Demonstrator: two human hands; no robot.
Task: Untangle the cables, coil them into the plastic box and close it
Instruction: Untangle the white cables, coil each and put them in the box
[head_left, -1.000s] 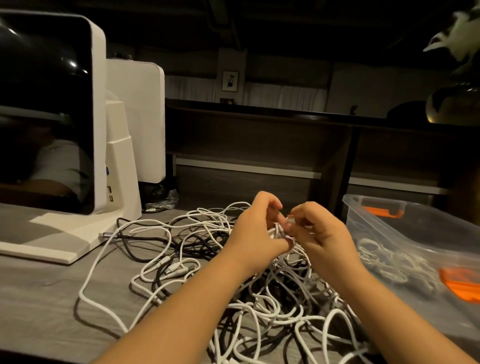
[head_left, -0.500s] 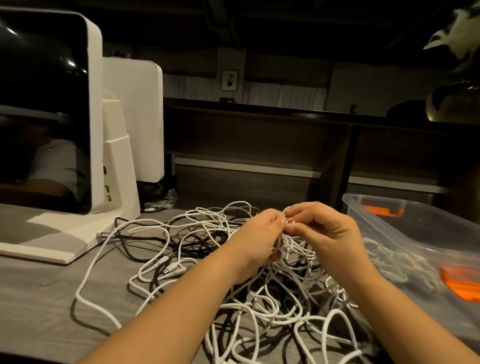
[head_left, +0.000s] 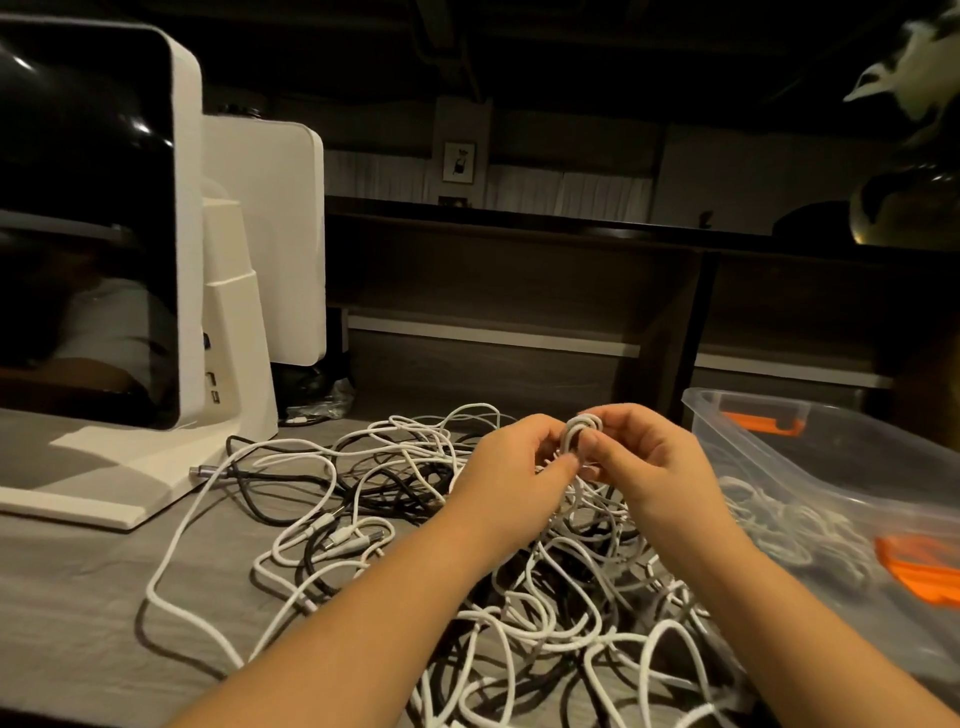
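Both grips, left hand (head_left: 511, 467) and right hand (head_left: 649, 462), pinch a small white cable coil (head_left: 579, 431) between them.

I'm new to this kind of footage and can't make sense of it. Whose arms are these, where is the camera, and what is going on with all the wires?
The camera sits on a person's head, looking forward and down, so the two bare arms are their own. On the grey table lies a tangle of white and black cables. The left hand and right hand together pinch a small white coil, raised above the pile. At right stands a clear plastic box with orange clips and a few coiled cables already inside. At left stands a white monitor.
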